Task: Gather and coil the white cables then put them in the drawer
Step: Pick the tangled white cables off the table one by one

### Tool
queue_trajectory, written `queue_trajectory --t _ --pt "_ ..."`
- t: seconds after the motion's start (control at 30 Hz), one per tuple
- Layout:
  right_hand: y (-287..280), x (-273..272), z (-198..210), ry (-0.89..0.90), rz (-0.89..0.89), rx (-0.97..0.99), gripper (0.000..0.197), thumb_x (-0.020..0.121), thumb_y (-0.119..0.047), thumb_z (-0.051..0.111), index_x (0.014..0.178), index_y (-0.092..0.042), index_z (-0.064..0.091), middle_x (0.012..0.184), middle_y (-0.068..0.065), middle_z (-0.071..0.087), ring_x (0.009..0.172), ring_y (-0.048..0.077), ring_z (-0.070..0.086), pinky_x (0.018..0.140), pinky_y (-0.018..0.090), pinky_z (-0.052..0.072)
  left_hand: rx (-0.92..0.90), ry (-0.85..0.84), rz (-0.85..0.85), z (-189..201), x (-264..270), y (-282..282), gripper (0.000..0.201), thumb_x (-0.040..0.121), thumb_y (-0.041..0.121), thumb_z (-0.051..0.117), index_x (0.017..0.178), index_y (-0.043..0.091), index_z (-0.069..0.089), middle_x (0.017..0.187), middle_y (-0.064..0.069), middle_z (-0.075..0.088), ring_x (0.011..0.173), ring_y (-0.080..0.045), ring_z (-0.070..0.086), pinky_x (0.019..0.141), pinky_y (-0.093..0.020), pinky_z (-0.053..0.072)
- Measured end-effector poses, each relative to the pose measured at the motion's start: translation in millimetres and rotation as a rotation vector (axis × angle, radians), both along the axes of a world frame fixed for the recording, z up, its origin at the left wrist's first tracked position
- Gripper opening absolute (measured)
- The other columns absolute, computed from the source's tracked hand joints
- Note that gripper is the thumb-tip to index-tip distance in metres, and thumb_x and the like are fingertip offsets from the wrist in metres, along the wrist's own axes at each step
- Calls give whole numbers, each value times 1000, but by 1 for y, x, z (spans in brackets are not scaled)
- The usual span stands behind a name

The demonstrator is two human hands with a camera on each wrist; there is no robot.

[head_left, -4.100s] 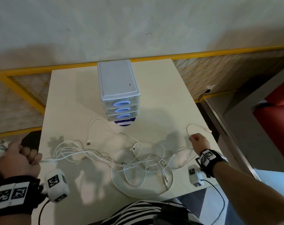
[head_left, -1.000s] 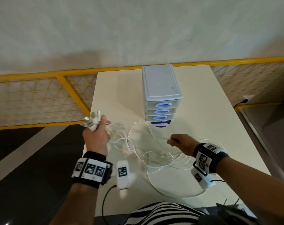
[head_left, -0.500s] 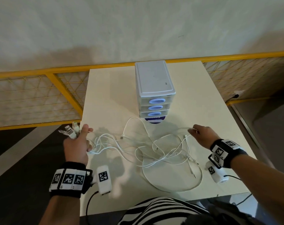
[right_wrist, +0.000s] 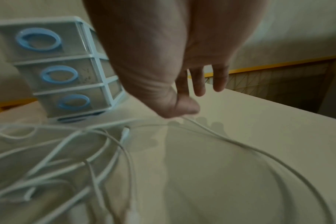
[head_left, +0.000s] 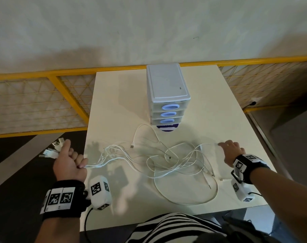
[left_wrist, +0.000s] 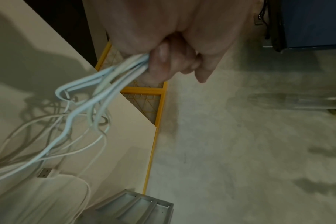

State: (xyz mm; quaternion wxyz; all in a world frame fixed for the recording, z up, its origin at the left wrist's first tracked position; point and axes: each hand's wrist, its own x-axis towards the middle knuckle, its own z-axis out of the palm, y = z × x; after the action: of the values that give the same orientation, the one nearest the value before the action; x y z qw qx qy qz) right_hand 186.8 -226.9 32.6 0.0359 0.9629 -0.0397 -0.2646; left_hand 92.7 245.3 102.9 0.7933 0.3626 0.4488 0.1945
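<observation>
Several white cables [head_left: 175, 160] lie tangled across the front half of the cream table [head_left: 210, 111]. My left hand [head_left: 68, 162] hangs just off the table's left edge and grips a bunch of these cables [left_wrist: 105, 84] in its fist [left_wrist: 173, 60]; their plug ends [head_left: 54, 149] stick out past the thumb. My right hand [head_left: 230, 151] is at the right side of the tangle. In the right wrist view its thumb and forefinger [right_wrist: 182, 106] pinch one cable [right_wrist: 230, 141] just above the tabletop, the other fingers straight. The white drawer unit [head_left: 167, 95] [right_wrist: 54, 68] stands behind the cables, all three blue-handled drawers closed.
A yellow mesh railing [head_left: 43, 106] runs behind the table and along its left side. Dark floor lies beyond the left edge. A wall socket with a plug [head_left: 252, 102] is at the right. My striped shirt [head_left: 166, 228] meets the front edge.
My hands have spread apart: the left has dropped and gone left past the table edge with its bunch, the right has gone right, and the cables lie stretched out wider.
</observation>
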Motion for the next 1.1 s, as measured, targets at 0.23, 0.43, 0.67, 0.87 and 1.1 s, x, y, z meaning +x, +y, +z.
queue_trajectory --t 0.23,0.43,0.67,0.87,1.1 --pt "90 42 27 -209 94 419 43 82 -9 51 125 -15 50 130 15 48 122 34 43 102 41 37 -10 -30 -78 -11 -4 3 35 89 15 57 60 23 39 41 10 27 32 -5 20 34 -18 14" --pt "199 60 16 -54 393 435 34 90 -21 49 123 -16 51 130 11 49 120 30 48 99 40 40 83 -13 -154 -19 -6 3 44 89 11 56 52 23 35 39 10 29 29 -4 20 33 -17 12" --pt "291 71 -2 75 678 295 53 85 -4 47 133 -25 40 134 7 42 124 29 42 97 43 42 76 5 -288 -33 -10 8 42 92 6 52 58 21 33 40 11 29 29 -3 20 35 -16 11" --pt "317 72 -28 122 792 160 49 91 -8 42 137 -23 36 146 4 31 130 30 33 103 49 35 61 55 -302 -46 -12 22 34 92 6 53 63 17 40 39 10 32 28 -3 22 30 -12 16" --pt "315 72 -37 -24 773 109 33 93 -10 37 123 -11 49 130 11 42 124 31 37 97 45 36 75 62 -316 -45 -2 22 39 93 5 51 59 17 35 38 10 32 27 -3 23 31 -11 16"
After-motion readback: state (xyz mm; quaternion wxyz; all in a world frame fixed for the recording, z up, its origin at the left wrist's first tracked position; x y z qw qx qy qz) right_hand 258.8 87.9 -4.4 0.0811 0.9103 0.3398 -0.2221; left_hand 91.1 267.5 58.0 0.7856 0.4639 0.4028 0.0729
